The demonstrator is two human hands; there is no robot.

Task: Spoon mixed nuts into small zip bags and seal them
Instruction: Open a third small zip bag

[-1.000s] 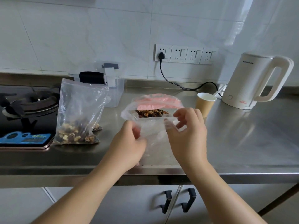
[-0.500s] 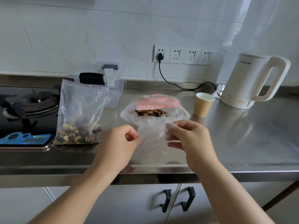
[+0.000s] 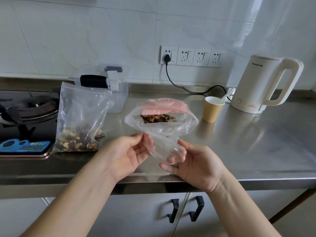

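Note:
Both my hands hold a small empty clear zip bag (image 3: 163,142) over the counter's front edge. My left hand (image 3: 127,154) pinches its upper left edge between thumb and fingers. My right hand (image 3: 196,165), palm up, holds the bag's lower right part with curled fingers. Behind it lies a large open bag with a pink zip strip (image 3: 164,106) and mixed nuts (image 3: 157,118) showing in its mouth. A tall clear zip bag (image 3: 80,115) with nuts at its bottom stands to the left. A paper cup (image 3: 212,109) with a white spoon (image 3: 226,96) stands to the right.
The steel counter (image 3: 256,142) carries a white electric kettle (image 3: 266,86) at the back right and a clear lidded plastic box (image 3: 109,86) at the back. A gas hob (image 3: 25,108) with a blue phone (image 3: 24,146) on it is on the left. Cabinet handles (image 3: 184,211) are below.
Both hands have drawn the small bag toward me and lower, turning palms upward. The right hand has shifted from the bag's top edge to its lower part.

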